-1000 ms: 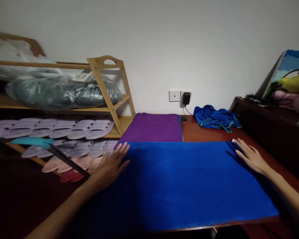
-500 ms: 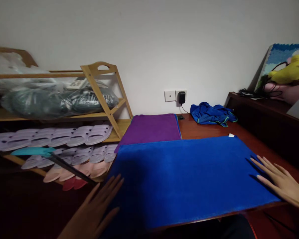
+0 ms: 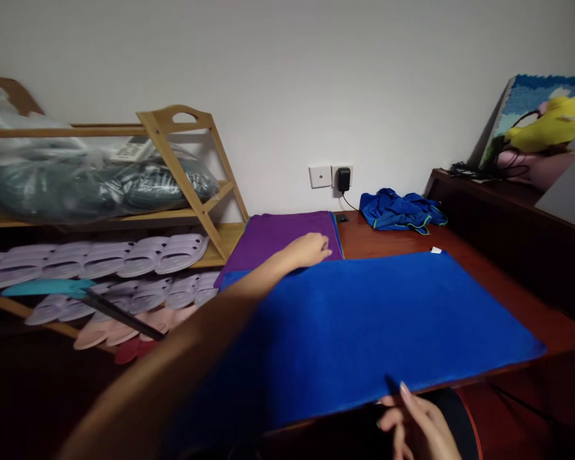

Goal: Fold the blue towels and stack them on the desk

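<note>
A blue towel (image 3: pixel 364 319) lies spread flat on the reddish wooden table (image 3: pixel 508 287). Behind it lies a folded purple towel (image 3: pixel 278 233). My left arm stretches across the blue towel, and my left hand (image 3: pixel 311 249) sits with its fingers curled at the towel's far edge, where it meets the purple one. My right hand (image 3: pixel 412 421) is low at the bottom of the view, with its fingers bent and pinching at the blue towel's near edge.
A crumpled blue cloth (image 3: pixel 397 211) lies by a wall socket with a black charger (image 3: pixel 344 179). A wooden rack (image 3: pixel 186 166) on the left holds several slippers (image 3: pixel 124 255) and bagged items. A dark side cabinet (image 3: pixel 508 217) stands at the right.
My left hand has moved from the towel's left side forward to its far edge. My right hand has left the right side and dropped to the near edge.
</note>
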Tool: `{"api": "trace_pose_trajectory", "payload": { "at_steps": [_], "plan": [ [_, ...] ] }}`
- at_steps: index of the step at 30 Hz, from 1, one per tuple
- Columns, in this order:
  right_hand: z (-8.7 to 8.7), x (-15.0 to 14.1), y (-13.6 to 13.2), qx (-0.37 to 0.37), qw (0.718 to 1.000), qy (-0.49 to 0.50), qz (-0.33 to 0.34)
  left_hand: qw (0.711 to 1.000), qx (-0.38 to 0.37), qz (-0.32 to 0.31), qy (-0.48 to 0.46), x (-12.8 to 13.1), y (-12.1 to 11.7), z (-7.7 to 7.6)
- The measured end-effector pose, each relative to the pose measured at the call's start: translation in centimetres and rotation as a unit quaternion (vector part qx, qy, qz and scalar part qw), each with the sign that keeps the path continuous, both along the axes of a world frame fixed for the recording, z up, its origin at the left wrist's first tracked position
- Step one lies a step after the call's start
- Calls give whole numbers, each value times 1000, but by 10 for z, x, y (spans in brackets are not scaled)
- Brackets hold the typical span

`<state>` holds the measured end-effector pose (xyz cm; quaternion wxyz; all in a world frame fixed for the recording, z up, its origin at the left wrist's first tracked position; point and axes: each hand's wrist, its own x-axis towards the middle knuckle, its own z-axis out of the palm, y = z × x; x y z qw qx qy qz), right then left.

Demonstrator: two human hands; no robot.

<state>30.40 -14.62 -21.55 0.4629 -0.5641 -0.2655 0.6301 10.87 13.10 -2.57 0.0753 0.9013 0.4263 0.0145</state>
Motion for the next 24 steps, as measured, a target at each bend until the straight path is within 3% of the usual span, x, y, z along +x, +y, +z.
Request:
{"api": "trace_pose_trajectory", "payload": {
  "at_steps": [2,5,9,12,15,18,21,24],
  "plan": [
    [0,-34,8,-2,997,-8,-78,999,-4,24,27,45,27,-15],
    [4,-50,13,-9,989,-62,-136,999,-44,11,31,75,39,-44],
    [11,-53,8,5,983,-95,-157,994,-98,45,8,74,38,-68],
    [21,-57,4,13,980,-90,-178,985,-142,83,-44,67,44,-66],
    [34,-56,-1,46,965,-83,-243,966,-205,102,-120,64,53,-49],
    [54,-35,-6,67,938,-40,-338,943,-246,115,-194,71,61,-18],
    [83,17,-8,105,920,-6,-379,905,-286,129,-288,94,67,20],
    [124,97,1,163,922,-68,-345,828,-372,127,-400,132,74,57]
  ]
}}
